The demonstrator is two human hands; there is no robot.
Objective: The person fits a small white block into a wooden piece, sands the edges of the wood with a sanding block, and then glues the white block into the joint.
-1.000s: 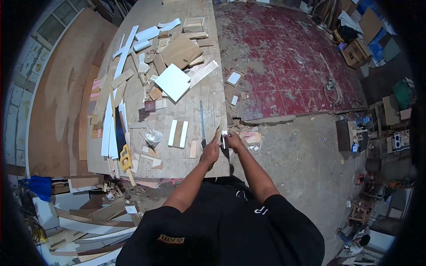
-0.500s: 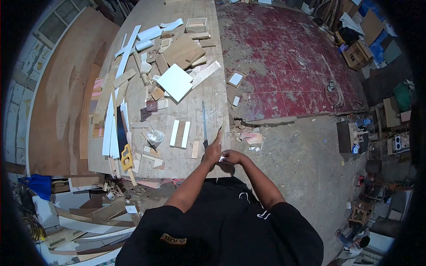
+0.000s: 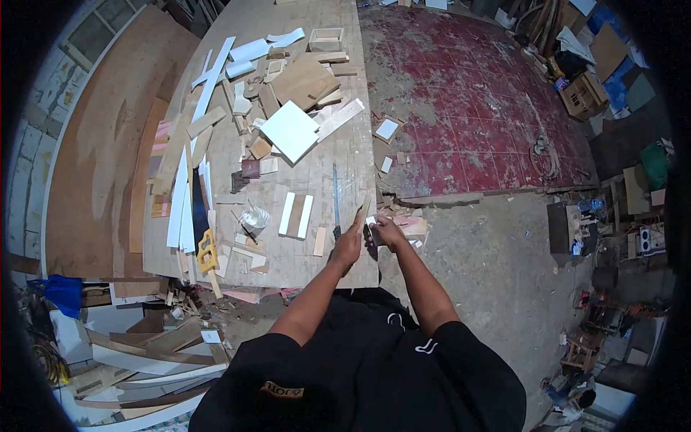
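Observation:
Near the front right edge of the workbench, my left hand (image 3: 348,247) is closed around a thin wooden strip (image 3: 366,204) that points away from me. My right hand (image 3: 389,232) pinches a small white piece (image 3: 371,221) against or close beside the strip; its kind is too small to tell. Left of my hands lies a metal ruler (image 3: 335,191) with a dark end. A small wooden block (image 3: 319,241) rests beside it, and farther left is a wooden panel with white strips (image 3: 296,214) along two sides.
A yellow-handled handsaw (image 3: 207,252) lies on the bench's (image 3: 309,268) left side. A clear plastic container (image 3: 255,218) stands nearby. Wood offcuts, a white square board (image 3: 289,132) and an open wooden box (image 3: 327,39) crowd the far part. Scraps litter the floor at right.
My right hand has moved forward and slightly right with the white piece, along the wooden strip. My left hand stays nearly in place, and more of the strip shows.

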